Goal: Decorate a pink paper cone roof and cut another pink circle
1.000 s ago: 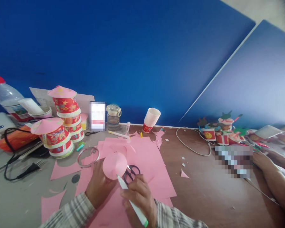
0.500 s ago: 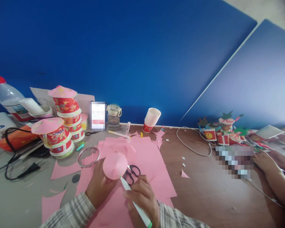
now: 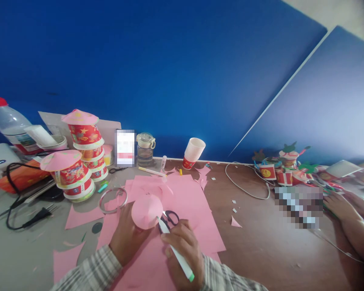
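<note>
My left hand (image 3: pixel 125 232) is closed on the edge of a pink paper cone (image 3: pixel 146 208), its fingers partly hidden beneath it. In my right hand (image 3: pixel 183 246) is a white marker pen (image 3: pixel 178 254) with a green end. The pen's tip meets the lower right of the cone, though any mark there is too small to make out. Dark-handled scissors (image 3: pixel 171 218) lie just behind the pen. Under both hands are pink paper sheets (image 3: pixel 197 214).
At left stand red paper-cup towers (image 3: pixel 86 135) with pink cone tops, a tape roll (image 3: pixel 112 201) and a black plug (image 3: pixel 39 216). Behind are a glass jar (image 3: pixel 144 151) and stacked paper cups (image 3: pixel 194 151). Another person's arm (image 3: pixel 348 218) rests at right beside a cable (image 3: pixel 248 197).
The pen tip has shifted slightly right and up along the cone's edge, my right hand moving with it. My left hand and the cone look almost unmoved.
</note>
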Available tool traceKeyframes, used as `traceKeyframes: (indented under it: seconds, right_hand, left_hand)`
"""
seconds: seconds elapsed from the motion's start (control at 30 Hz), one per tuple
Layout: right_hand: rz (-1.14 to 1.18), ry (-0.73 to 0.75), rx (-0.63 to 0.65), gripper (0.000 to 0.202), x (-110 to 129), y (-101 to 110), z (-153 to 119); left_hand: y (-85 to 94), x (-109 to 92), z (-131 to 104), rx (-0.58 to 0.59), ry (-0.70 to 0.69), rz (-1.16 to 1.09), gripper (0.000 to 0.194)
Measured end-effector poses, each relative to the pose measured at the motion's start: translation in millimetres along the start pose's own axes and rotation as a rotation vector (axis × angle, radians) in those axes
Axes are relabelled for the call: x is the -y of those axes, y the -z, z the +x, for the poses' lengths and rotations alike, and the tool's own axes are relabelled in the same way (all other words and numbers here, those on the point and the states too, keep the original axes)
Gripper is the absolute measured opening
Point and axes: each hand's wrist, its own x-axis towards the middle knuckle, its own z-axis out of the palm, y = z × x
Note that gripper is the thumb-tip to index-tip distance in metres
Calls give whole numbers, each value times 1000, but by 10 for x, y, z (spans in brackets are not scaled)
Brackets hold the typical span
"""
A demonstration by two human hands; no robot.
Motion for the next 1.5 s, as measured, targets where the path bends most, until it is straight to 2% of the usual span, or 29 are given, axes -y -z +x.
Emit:
traceKeyframes:
  seconds: [0.17,0.37,0.47,0.83,1.03,1.23,1.33,1.5]
  right_hand:
    - [27,29,-36,27,9,-47,-36]
    - [1,33,-124,15,64,-96,-22]
    - [20,24,-120,20,61,-77,-27]
    - [9,-26,-53,31,-17,-54,-31]
    - [21,-7,-136,26,8,-111,-72]
    - [-20,52,-172,12,133,-116,38]
    - [-14,76,-201,14,155,-104,64]
    - [53,6,-214,21,86,-56,-8]
  left_hand:
    - [10,6,1,26,6,-3,39]
    - [13,4,-3,28,28,-16,39]
    - [12,-5,2,26,54,-31,41]
    - [5,5,10,23,12,-33,37]
    - [4,9,-2,18,-3,-25,38]
    - [5,18,-8,21,-8,-22,33]
    - [11,1,-3,15,2,-29,35]
    - [2,-1,2,6,36,-25,39]
